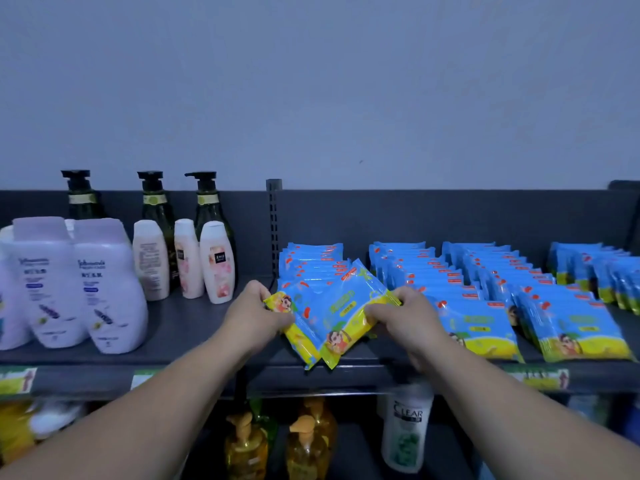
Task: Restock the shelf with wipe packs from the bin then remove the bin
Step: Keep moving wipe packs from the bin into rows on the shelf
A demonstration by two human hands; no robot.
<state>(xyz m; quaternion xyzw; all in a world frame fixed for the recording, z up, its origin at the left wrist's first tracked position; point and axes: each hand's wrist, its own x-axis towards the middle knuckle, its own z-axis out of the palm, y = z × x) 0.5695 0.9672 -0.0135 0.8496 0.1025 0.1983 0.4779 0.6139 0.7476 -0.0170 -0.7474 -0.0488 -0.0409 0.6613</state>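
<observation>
Head view. Pale wall [311,81] behind; dark grey shelf [194,320] with backboard and slotted upright [274,216] below it. Left section: purple lotion bottles [79,282], small pink-and-white bottles [183,259], dark pump bottles [207,202] at the back. Right section: blue-and-yellow wipe packs filed in rows, namely a leftmost row [311,261] just right of the upright, two middle rows [446,271] and a far-right row [595,271].

Left hand [251,315] closed on the left ends of two wipe packs [332,317]; right hand [405,317] closed on their right ends. Packs held tilted at the front of the leftmost row, lower corners overhanging the shelf edge, not yet seated.

Lower shelf: yellow pump bottles [277,441], white shampoo bottle [407,431].

Bin: not in view.

Progress, as judged: restocking well advanced, rows largely filled; leftmost row shorter at the front than its neighbours. Remaining: seat the held packs, add any further packs, remove the bin.
</observation>
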